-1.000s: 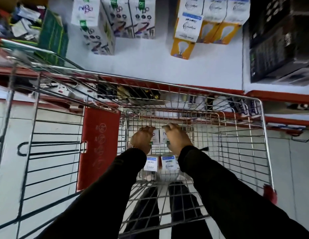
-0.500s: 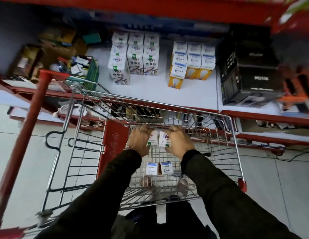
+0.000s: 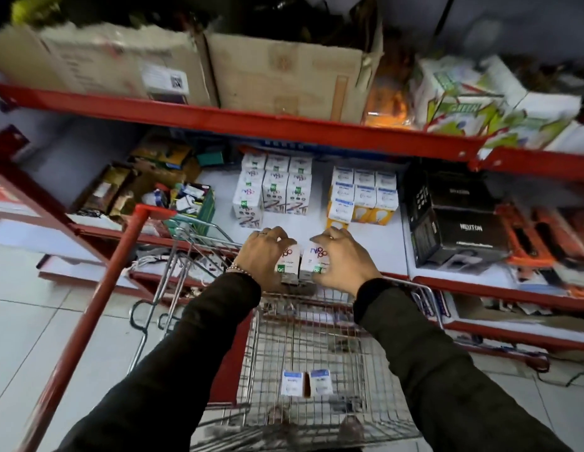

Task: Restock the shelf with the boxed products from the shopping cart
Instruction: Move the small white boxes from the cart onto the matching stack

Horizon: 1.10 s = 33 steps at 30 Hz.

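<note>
We've just lifted two white boxes (image 3: 302, 261) out of the cart (image 3: 316, 347), left hand (image 3: 263, 256) and right hand (image 3: 344, 261) each clamped on one, center frame, over the shelf (image 3: 316, 236) edge. Two blue-topped boxes (image 3: 306, 382) remain below, probably bulbs. Placement's next.

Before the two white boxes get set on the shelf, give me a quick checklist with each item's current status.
1. Left hand grips the left box: ok.
2. Right hand grips the right box: ok.
3. Matching white stack on the shelf: ok.
4. Bare shelf space in front of that stack: ok.
5. Boxes clear of the cart rim: ok.
6. Cart emptied: not ok, two blue-topped boxes remain.
</note>
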Available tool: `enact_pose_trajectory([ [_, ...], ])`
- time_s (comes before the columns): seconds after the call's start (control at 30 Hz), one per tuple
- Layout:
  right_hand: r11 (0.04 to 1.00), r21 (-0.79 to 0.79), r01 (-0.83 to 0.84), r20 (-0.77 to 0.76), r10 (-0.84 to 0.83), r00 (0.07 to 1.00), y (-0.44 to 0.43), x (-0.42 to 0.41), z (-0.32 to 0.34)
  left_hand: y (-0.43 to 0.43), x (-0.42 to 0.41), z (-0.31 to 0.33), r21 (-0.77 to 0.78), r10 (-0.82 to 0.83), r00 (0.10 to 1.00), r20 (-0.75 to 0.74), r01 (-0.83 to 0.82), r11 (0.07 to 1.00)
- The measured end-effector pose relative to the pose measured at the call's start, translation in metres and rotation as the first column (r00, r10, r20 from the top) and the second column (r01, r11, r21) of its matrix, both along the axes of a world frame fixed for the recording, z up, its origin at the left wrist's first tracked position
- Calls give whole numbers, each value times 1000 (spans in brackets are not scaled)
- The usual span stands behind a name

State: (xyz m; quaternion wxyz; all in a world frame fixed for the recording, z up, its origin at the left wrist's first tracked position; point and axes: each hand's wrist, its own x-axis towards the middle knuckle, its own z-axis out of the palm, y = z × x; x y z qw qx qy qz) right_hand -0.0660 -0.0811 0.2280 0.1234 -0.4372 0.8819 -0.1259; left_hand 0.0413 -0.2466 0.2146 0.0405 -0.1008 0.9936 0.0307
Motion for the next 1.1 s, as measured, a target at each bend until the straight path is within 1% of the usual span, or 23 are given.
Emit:
enact_pose_trajectory([
  [0.17, 1000, -9, -30, -77, 29, 997, -31, -30, 15, -30, -16, 10, 66, -14, 1000, 28, 12, 998],
  [0.23, 999, -1, -41, -88, 41, 995, -41, -42, 19, -44, -24, 16, 94, 2, 1000, 0, -2, 996],
  [0.3, 999, 1, -44, -101, 44, 994, -50, -53, 21, -57, -34, 22, 90, 16, 999, -47, -12, 996],
  [0.4, 999, 0, -33, -101, 33, 994, -67, -69, 17, -75, -56, 24, 6, 24, 998, -62, -23, 1000],
  [0.57, 1000, 21, 6, -67, -5, 998, -97, -86, -12, -89, -96, 1, -120, 41, 997, 59, -34, 992],
  [0.67, 999, 35, 28, -56, -26, 998, -112, -89, -35, -87, -109, -17, -142, 77, 993, 90, -63, 988],
  [0.77, 998, 33, 56, -57, -54, 997, -121, -92, -52, -87, -112, -34, -126, 111, 992, 63, -102, 987],
  [0.9, 998, 13, 63, -61, -62, 996, -126, -95, -62, -90, -113, -41, -65, 153, 988, 8, -152, 986],
  [1.0, 998, -14, 59, -76, -60, 995, -122, -95, -67, -91, -112, -40, -15, 170, 985, -23, -171, 985],
  [1.1, 998, -22, 57, -101, -59, 993, -117, -95, -72, -90, -110, -42, -5, 157, 986, -47, -157, 988],
])
